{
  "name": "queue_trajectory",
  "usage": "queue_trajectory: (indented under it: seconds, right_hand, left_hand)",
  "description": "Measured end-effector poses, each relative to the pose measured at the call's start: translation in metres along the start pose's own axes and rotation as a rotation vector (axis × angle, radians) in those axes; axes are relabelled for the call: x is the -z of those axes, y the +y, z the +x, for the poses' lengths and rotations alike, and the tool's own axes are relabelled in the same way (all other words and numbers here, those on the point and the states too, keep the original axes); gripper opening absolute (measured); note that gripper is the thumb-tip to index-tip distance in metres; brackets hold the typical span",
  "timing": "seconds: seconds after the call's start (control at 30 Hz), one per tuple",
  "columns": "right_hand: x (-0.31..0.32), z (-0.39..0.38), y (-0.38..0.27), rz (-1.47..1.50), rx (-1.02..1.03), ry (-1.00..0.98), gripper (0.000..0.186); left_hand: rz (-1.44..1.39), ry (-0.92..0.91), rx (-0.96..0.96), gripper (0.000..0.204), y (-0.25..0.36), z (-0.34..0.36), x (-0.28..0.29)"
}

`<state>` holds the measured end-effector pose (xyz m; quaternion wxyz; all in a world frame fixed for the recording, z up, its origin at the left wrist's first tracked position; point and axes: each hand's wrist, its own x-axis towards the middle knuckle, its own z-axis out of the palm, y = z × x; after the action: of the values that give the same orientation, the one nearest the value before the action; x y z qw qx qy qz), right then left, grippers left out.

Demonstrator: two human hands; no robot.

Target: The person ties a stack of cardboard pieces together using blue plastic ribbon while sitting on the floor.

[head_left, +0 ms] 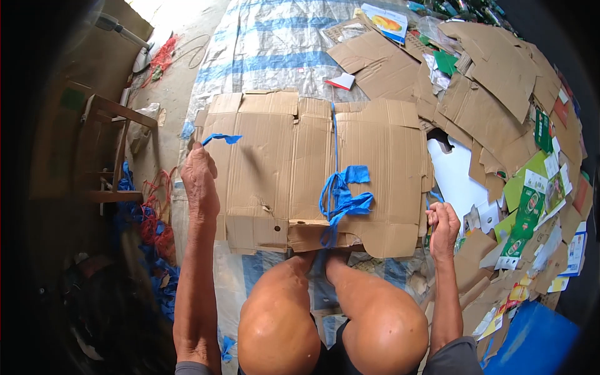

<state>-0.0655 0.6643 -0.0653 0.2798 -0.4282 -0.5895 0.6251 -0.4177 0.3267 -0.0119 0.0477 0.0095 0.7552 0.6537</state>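
A blue-and-white striped sheet [275, 37] spreads over the floor, with a heap of flattened cardboard [387, 65] piled along its right side. The cardboard bundle [256, 144] lies flat across the sheet, just beyond the person's knees [281, 319]. The left forearm [199, 269] reaches almost straight forward along the bundle's left side, while the right forearm [445, 294] rises beyond its right edge, reaching less far. The left grip [200, 178], back of the hand upward, is clamped on a blue strip [225, 139] whose loose end points right over the cardboard. The right grip [442, 228] is curled into a fist, fingers clamped on another blue strip [436, 197]. Right of the bundle's middle sits a knotted blue tie [353, 203].
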Motion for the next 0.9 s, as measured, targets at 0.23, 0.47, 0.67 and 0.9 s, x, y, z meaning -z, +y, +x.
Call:
queue_trajectory:
  seconds: [0.23, 0.47, 0.67, 0.9]
  right_hand:
    - [-0.047, 0.042, -0.065, -0.104, 0.148, -0.085, 0.029]
    - [-0.143, 0.051, -0.089, -0.318, 0.296, -0.373, 0.025]
    - [-0.215, 0.04, -0.042, -0.433, 0.36, -0.59, 0.016]
    - [-0.245, 0.021, -0.009, -0.569, 0.41, -0.727, 0.019]
  left_hand:
    - [-0.095, -0.04, 0.154, 0.036, -0.031, -0.001, -0.039]
    - [-0.101, -0.191, 0.249, 0.032, -0.05, -0.004, -0.063]
    - [0.045, -0.468, 0.232, 0.017, -0.046, -0.015, -0.092]
    - [-0.241, -0.602, 0.345, 0.032, -0.058, -0.025, -0.108]
